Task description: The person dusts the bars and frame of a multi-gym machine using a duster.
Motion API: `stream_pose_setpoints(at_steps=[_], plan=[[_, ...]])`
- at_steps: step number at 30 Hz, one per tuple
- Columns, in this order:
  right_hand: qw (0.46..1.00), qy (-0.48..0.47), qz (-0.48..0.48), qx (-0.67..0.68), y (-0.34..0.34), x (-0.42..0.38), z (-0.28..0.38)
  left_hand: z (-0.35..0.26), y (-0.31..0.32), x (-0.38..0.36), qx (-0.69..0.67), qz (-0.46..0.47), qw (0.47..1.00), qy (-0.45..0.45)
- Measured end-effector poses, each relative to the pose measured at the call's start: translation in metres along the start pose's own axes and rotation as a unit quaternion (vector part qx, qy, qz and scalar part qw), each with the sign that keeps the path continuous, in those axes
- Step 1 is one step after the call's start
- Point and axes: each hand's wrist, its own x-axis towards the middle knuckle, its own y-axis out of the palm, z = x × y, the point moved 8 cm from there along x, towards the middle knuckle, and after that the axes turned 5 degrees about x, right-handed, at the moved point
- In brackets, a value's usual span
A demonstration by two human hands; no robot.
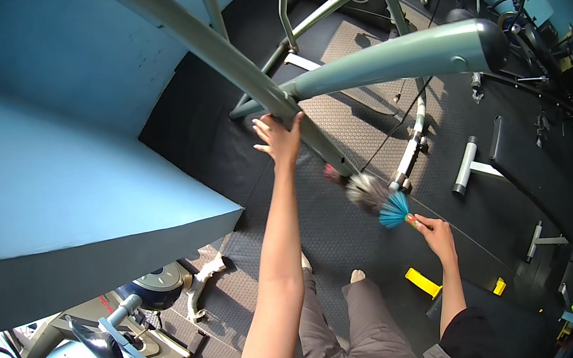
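Note:
My left hand (279, 136) reaches up and grips a slanted grey-green metal bar (226, 53) of a gym machine. My right hand (437, 233) holds the handle of a feather duster (376, 196), whose blue, grey and pink head lies against the lower part of the same bar. A thick horizontal padded arm (401, 57) of the machine branches off to the right just above my left hand. My legs in grey trousers and bare feet show below.
Black rubber floor mats (353, 243) cover the ground. A blue wall (56, 137) fills the left. An exercise bike (126, 338) stands lower left, a bench (514, 149) and more gym gear at right, yellow blocks (423, 282) near my feet.

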Motion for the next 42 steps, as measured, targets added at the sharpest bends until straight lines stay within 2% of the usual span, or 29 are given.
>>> stream_pose_setpoints(at_steps=[1,4,6,8,10,14,16,18,20,23,25,28,30,31,32,34,35,36,38,40,42], plan=[[0.999,0.028,-0.012,-0.044,0.005,-0.003,0.005,-0.002,-0.004,0.001,0.014,0.001,1.0,0.004],[0.999,0.018,-0.024,-0.033,0.016,-0.005,0.071,-0.007,-0.016,0.006,0.07,0.004,0.997,0.008],[0.999,-0.012,-0.039,-0.014,0.012,-0.004,0.127,-0.011,-0.023,0.008,0.082,0.038,0.996,-0.016],[0.991,-0.06,-0.031,0.114,0.007,-0.009,0.18,-0.015,-0.033,0.01,0.089,0.062,0.994,-0.024],[0.987,-0.057,-0.036,0.146,0.001,-0.014,0.205,-0.011,-0.04,0.022,-0.021,0.09,0.995,-0.02],[0.989,-0.004,-0.022,0.149,0.008,-0.022,0.196,-0.03,-0.106,0.047,-0.124,-0.096,0.983,0.092],[0.992,-0.011,-0.067,0.111,0.005,-0.034,0.178,-0.04,-0.124,0.065,-0.22,-0.13,0.956,0.142],[0.994,0.009,-0.077,0.083,0.003,-0.047,0.167,-0.065,-0.151,0.074,-0.315,-0.124,0.923,0.184],[0.996,0.053,-0.072,0.018,0.008,-0.057,0.152,-0.078,-0.169,0.086,-0.307,-0.107,0.928,0.184],[0.995,0.006,-0.073,0.075,-0.002,-0.072,0.164,-0.081,-0.167,0.096,-0.328,-0.039,0.928,0.174],[0.985,-0.033,-0.069,0.154,-0.025,-0.093,0.185,-0.081,-0.169,0.098,-0.324,-0.024,0.926,0.192],[0.973,-0.062,-0.091,0.202,-0.064,-0.132,0.18,-0.082,-0.17,0.102,-0.282,-0.01,0.937,0.205],[0.954,-0.114,-0.161,0.227,-0.088,-0.16,0.168,-0.082,-0.169,0.102,-0.318,-0.002,0.92,0.228],[0.944,-0.129,-0.182,0.241,-0.094,-0.172,0.161,-0.079,-0.166,0.105,-0.273,-0.011,0.936,0.224],[0.944,-0.127,-0.188,0.242,-0.09,-0.174,0.161,-0.082,-0.165,0.103,-0.274,-0.007,0.934,0.228],[0.869,-0.111,-0.288,0.386,-0.078,-0.177,0.158,-0.081,-0.165,0.101,-0.303,-0.016,0.929,0.213],[0.846,-0.076,-0.27,0.454,-0.054,-0.17,0.151,-0.076,-0.159,0.104,-0.302,-0.018,0.93,0.208],[0.836,-0.074,-0.287,0.461,-0.033,-0.163,0.158,-0.075,-0.158,0.106,-0.303,-0.014,0.93,0.208],[0.843,-0.064,-0.274,0.459,0.008,-0.149,0.174,-0.074,-0.154,0.108,-0.306,-0.01,0.928,0.211],[0.862,-0.016,-0.203,0.465,0.046,-0.135,0.178,-0.085,-0.156,0.093,-0.298,0.021,0.936,0.183],[0.877,0.0,-0.168,0.449,0.065,-0.125,0.174,-0.097,-0.179,0.062,-0.147,-0.21,0.947,0.191]])
